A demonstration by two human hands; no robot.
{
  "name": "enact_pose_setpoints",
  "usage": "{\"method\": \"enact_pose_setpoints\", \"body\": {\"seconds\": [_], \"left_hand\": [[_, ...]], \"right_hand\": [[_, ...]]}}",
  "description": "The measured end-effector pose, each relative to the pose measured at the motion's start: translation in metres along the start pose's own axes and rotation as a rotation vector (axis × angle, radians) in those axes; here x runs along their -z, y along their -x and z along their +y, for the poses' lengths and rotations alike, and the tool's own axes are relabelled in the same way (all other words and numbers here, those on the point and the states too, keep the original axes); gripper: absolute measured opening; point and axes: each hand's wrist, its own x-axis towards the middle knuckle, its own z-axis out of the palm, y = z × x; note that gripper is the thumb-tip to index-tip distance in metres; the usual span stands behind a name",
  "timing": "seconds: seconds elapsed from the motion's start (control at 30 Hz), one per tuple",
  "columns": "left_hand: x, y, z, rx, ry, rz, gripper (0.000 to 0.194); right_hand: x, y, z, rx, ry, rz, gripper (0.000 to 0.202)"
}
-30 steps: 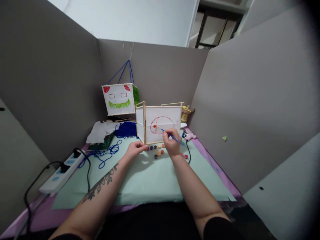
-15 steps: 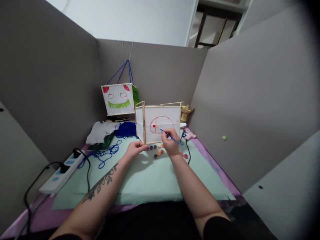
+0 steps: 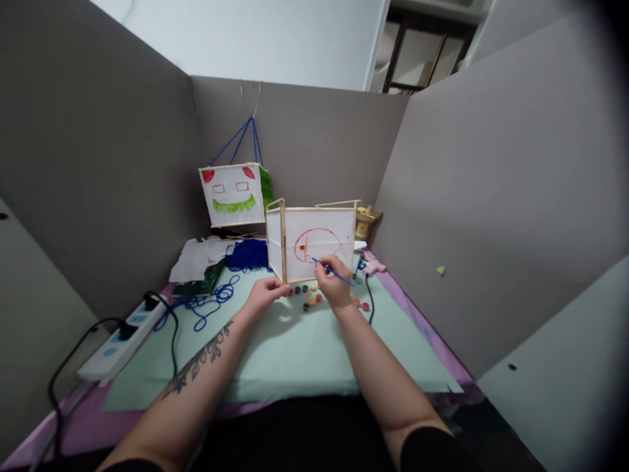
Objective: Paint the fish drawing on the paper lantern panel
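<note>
A paper lantern [image 3: 319, 226] with a thin wooden frame stands upright on the table, a red fish-like outline with a red dot and an orange line on its front panel. My left hand [image 3: 268, 290] is closed at the lantern's lower front corner, fingers pinching the frame's foot. In my right hand [image 3: 334, 282] is a slim blue paintbrush [image 3: 339, 274], gripped like a pen, its tip at the lower part of the outline. Small paint pots [image 3: 311, 298] in several colours sit below the lantern, partly behind my right hand.
A painted lantern [image 3: 233, 196] hangs by blue cords at the back left. Blue yarn [image 3: 248, 254], white paper [image 3: 194, 259] and a power strip [image 3: 118, 341] with black cables lie on the left. Grey partitions [image 3: 304, 141] enclose the table. A yellow pot-like object [image 3: 363, 223] stands behind the lantern.
My right hand has shifted slightly, and the brush tip has moved down and right from near the orange line's upper part. My left hand and the lantern stay in place.
</note>
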Motion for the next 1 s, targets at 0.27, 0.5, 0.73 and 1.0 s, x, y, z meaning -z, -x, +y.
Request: {"method": "enact_pose_setpoints", "body": {"seconds": [0.27,0.5,0.73,1.0], "left_hand": [[-0.001,0.0,0.002,0.019,0.013,-0.001,0.034],[0.0,0.0,0.003,0.022,0.0,0.0,0.036],[-0.001,0.0,0.003,0.022,-0.002,-0.007,0.035],[-0.001,-0.001,0.0,0.022,-0.005,-0.002,0.035]], "right_hand": [[0.014,0.004,0.0,-0.069,-0.125,0.012,0.009],[0.008,0.01,0.003,-0.033,-0.146,-0.018,0.011],[0.001,0.009,0.001,-0.015,-0.088,0.046,0.009],[-0.006,0.01,0.006,0.024,-0.059,-0.014,0.013]]}}
